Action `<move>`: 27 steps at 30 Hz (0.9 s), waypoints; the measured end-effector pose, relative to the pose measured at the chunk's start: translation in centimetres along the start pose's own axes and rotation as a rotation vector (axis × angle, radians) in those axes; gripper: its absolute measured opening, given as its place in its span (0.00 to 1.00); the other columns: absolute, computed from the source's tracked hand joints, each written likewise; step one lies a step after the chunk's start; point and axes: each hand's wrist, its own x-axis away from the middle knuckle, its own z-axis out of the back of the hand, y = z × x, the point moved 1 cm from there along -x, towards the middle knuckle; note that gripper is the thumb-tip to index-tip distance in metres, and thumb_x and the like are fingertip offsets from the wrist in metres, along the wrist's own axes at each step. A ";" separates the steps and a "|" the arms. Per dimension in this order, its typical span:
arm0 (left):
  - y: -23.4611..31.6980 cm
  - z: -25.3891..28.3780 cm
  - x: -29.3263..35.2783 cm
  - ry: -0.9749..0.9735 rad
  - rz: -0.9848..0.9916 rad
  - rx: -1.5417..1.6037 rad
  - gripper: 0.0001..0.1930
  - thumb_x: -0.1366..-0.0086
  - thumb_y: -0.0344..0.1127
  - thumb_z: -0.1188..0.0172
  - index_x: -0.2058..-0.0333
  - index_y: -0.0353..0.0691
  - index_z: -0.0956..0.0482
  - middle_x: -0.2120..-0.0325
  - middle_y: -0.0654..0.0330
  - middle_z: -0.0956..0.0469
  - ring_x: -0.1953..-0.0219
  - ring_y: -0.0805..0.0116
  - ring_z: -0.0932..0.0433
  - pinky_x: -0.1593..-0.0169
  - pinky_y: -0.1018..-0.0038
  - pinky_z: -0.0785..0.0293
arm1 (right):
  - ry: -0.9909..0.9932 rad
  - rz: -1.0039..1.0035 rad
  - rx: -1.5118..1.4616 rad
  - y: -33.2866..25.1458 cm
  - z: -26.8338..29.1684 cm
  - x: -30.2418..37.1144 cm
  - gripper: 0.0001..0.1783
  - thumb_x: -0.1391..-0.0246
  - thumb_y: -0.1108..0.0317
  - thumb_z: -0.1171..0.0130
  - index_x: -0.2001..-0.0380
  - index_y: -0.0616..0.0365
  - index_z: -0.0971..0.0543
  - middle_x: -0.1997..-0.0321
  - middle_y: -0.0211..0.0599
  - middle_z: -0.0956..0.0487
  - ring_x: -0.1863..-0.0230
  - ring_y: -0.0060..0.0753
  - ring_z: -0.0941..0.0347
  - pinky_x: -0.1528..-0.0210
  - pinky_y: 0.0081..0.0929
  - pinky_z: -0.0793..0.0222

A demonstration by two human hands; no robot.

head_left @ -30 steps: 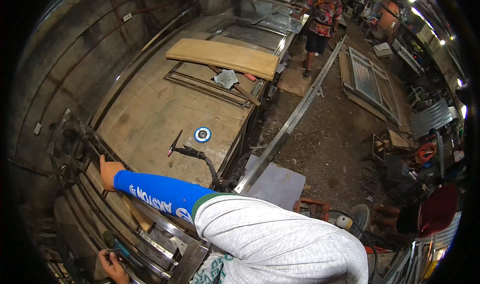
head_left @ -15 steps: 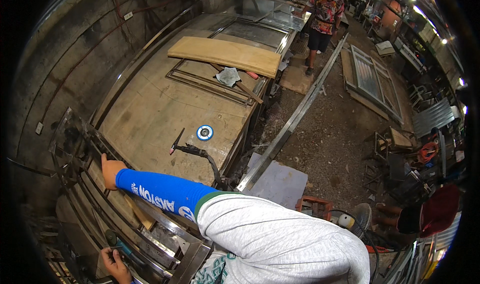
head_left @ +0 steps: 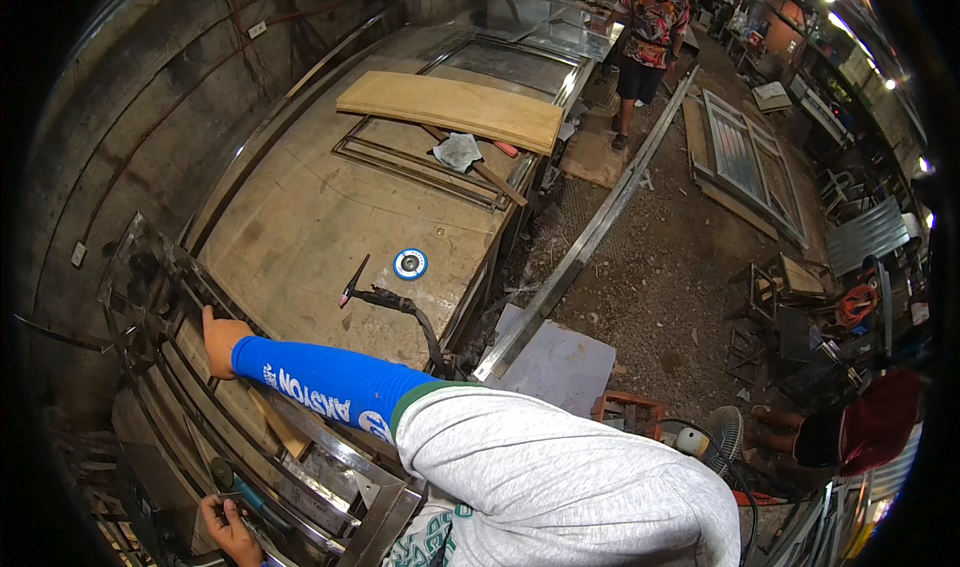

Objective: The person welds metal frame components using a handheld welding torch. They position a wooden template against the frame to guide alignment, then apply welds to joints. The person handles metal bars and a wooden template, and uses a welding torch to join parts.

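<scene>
My right hand (head_left: 225, 345), at the end of a blue sleeve, is on a dark metal frame (head_left: 185, 367) with long parallel bars. One digit stretches along the frame, and the others bend down over a bar, partly hidden. Lower down, my left hand (head_left: 232, 532) is closed, with thumb and fingertips together around something too small to make out. Beside it, among the bars, lies a teal-bodied angle grinder (head_left: 258, 507). A TIG welding torch (head_left: 380, 297) rests on the table (head_left: 300, 207), near a blue-rimmed round disc (head_left: 410, 264).
Wooden planks (head_left: 450, 107), thin metal frames and a grey rag (head_left: 458, 152) lie farther along the table. A concrete wall (head_left: 130, 97) bounds the left. A long metal tube (head_left: 590, 237) runs along its right. One person (head_left: 652, 37) stands at the far end; another (head_left: 880, 422) is at right, near a fan (head_left: 728, 437).
</scene>
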 end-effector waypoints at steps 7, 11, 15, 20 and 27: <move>-0.4 0.3 0.0 0.024 0.001 -0.007 0.08 0.23 0.36 0.42 0.56 0.39 0.30 0.66 0.66 0.33 0.67 0.78 0.34 0.65 0.78 0.32 | 0.085 0.027 -0.043 0.6 -1.1 -1.0 0.65 0.64 0.75 0.33 0.26 0.81 0.59 0.54 0.64 0.17 0.51 0.55 0.17 0.48 0.39 0.21; 1.2 -0.6 0.2 0.041 -0.058 -0.040 0.09 0.23 0.35 0.42 0.58 0.38 0.31 0.67 0.66 0.34 0.67 0.78 0.36 0.64 0.80 0.34 | -0.034 0.002 -0.037 -0.2 0.7 0.8 0.62 0.51 0.65 0.33 0.25 0.77 0.63 0.35 0.69 0.27 0.41 0.55 0.21 0.37 0.39 0.26; 1.8 -0.5 -0.2 0.002 -0.169 -0.290 0.09 0.24 0.33 0.43 0.61 0.37 0.32 0.68 0.65 0.36 0.67 0.76 0.37 0.63 0.79 0.36 | -0.033 -0.003 -0.030 -0.1 0.8 0.7 0.62 0.51 0.66 0.34 0.25 0.78 0.63 0.37 0.69 0.25 0.42 0.55 0.20 0.38 0.40 0.26; 2.5 -0.9 0.0 -0.005 -0.060 -0.196 0.09 0.24 0.33 0.43 0.62 0.36 0.32 0.69 0.65 0.36 0.68 0.75 0.37 0.64 0.77 0.36 | -0.026 0.001 -0.044 -0.1 0.7 0.7 0.61 0.52 0.66 0.35 0.25 0.78 0.62 0.41 0.69 0.23 0.43 0.56 0.20 0.39 0.41 0.25; 3.4 -0.7 0.4 -0.028 -0.088 -0.264 0.09 0.25 0.33 0.43 0.62 0.36 0.32 0.70 0.64 0.36 0.68 0.75 0.37 0.64 0.78 0.36 | -0.023 0.000 -0.080 -0.4 0.5 1.5 0.60 0.52 0.66 0.35 0.26 0.79 0.60 0.43 0.69 0.21 0.43 0.56 0.20 0.39 0.41 0.25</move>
